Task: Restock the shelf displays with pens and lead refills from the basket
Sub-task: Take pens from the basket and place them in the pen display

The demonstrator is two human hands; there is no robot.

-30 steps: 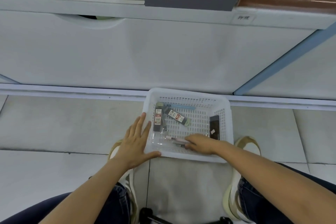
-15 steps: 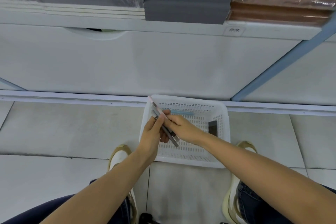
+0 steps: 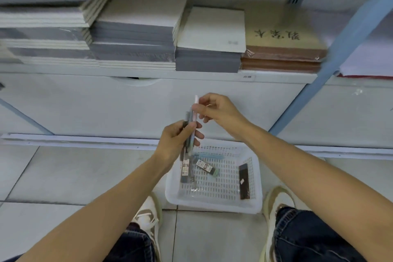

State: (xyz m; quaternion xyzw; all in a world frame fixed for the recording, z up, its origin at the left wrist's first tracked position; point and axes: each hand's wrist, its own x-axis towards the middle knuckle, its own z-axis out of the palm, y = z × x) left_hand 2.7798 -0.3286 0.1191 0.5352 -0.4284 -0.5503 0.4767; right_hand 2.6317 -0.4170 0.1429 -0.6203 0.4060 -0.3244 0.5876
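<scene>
Setting: shop aisle, pale tiled floor (image 3: 63, 176), with a white shelf (image 3: 85, 73) running across the top of the view and carrying stacked notebooks (image 3: 136, 44). No pen display is showing in view.

- Basket (image 3: 212, 205): white, perforated, sitting on the floor between the person's shoes (image 3: 146, 215), probably so both arms are reaching it without stretching.
- Left hand (image 3: 174, 140): hovering above the basket's left end, fingers curling round a bundle of pens (image 3: 187, 134) held roughly upright. It appears to be serving as the collecting hand.
- Right hand (image 3: 221, 110): thumb and forefinger pinching the upper end of a pale pen (image 3: 196, 102), which is standing taller than the rest. The hand is likely squaring it into the bundle or drawing it out; which one cannot be told.
- Lying in the basket: two lead refill packs (image 3: 206, 167), a blue pen (image 3: 210, 156) along the far wall and a black box (image 3: 244, 181) at the right wall.

Status: the gathering stage is looking well along, with shelving yet to come.
</scene>
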